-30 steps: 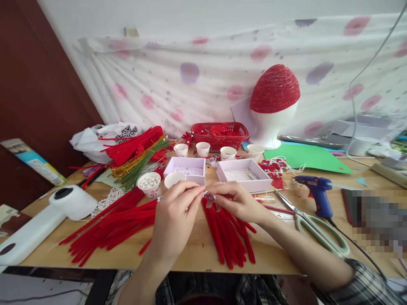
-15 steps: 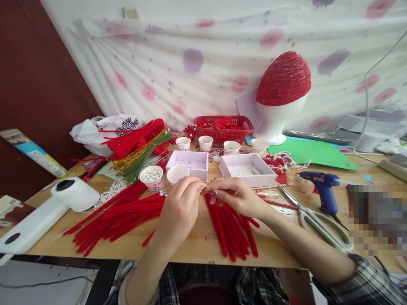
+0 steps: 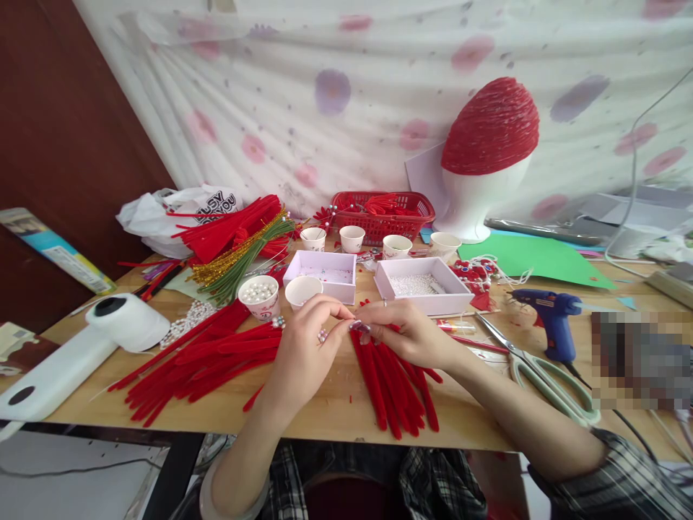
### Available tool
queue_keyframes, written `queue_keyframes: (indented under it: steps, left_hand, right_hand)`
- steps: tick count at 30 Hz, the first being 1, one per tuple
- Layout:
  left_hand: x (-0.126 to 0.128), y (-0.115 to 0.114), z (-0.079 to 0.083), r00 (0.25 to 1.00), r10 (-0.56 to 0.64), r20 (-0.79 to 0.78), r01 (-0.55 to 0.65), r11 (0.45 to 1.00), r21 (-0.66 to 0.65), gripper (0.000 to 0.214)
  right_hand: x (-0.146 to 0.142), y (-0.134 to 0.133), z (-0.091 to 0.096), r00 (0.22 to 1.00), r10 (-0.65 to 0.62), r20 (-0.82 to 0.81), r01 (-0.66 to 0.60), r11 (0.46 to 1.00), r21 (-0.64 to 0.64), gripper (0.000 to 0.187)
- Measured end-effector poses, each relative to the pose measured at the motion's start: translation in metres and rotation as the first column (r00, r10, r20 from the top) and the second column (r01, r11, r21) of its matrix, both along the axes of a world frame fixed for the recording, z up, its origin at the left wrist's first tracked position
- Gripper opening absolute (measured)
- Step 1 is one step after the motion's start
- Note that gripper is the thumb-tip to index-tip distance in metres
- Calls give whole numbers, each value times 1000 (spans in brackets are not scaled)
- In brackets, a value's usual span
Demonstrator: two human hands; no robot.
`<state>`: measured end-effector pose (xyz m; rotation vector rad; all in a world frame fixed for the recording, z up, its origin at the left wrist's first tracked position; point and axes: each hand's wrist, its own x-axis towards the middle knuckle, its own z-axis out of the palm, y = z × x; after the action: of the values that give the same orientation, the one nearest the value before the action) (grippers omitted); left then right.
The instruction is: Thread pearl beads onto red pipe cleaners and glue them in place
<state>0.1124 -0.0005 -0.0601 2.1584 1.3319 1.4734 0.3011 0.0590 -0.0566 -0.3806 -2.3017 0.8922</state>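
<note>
My left hand (image 3: pixel 306 350) is closed in a pinch above the table, with a few small pearl beads (image 3: pixel 322 336) showing between thumb and palm. Its fingertips meet those of my right hand (image 3: pixel 408 334), also pinched; whatever sits between the fingertips is too small to make out. Below my right hand lies a bundle of red fuzzy strips (image 3: pixel 393 393), its upper ends partly hidden. More red fuzzy strips (image 3: pixel 200 365) spread out left of my left hand. A paper cup of pearl beads (image 3: pixel 260 295) and another paper cup (image 3: pixel 303 290) stand just behind.
Two shallow white boxes (image 3: pixel 346 290) (image 3: pixel 458 302) hold small beads. Scissors (image 3: pixel 557 390) and a blue glue gun (image 3: pixel 560 321) lie right. A white handheld device (image 3: pixel 70 368) lies left. At the back are a red basket (image 3: pixel 373 230) and a red-wrapped head form (image 3: pixel 490 133).
The left fingers have shifted slightly at the shared pinch, and beads now show in the left palm. The right hand stays nearly in place. The camera view has tilted slightly.
</note>
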Motion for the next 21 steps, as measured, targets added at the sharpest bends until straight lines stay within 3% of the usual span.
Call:
queue_keyframes:
  steps: [14, 21]
  left_hand:
    - [-7, -3, -4, 989, -8, 150, 7, 1000, 6, 12]
    - [-3, 0, -6, 999, -40, 20, 39, 999, 32, 12]
  right_hand:
    - [0, 1, 0, 1000, -15, -17, 14, 1000, -22, 31]
    - [0, 0, 3, 999, 3, 45, -5, 998, 56, 25]
